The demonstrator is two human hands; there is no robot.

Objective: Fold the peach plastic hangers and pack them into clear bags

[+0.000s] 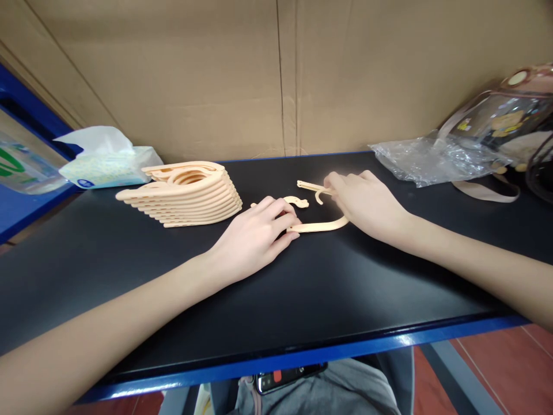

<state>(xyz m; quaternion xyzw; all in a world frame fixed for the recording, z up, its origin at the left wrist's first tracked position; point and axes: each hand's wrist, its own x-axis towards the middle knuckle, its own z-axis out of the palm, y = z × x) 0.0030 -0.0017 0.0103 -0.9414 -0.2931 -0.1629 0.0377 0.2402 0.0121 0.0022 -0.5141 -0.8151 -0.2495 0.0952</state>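
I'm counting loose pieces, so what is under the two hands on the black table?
A peach plastic piece runs between the left hand and right hand, its ends covered. Two smaller parts lie between them. Anything beneath the palms is hidden.

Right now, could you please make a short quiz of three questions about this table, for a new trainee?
1. True or false: the stack of peach plastic pieces lies to the left of both hands.
2. What do the left hand and the right hand touch together?
A. the tissue pack
B. the curved peach piece
C. the clear plastic bag
3. Fill in: the table top is ____ in colour, with a blue front edge.

Key: 1 true. 2 B: the left fingers press one end, the right hand covers the other. 3 black.
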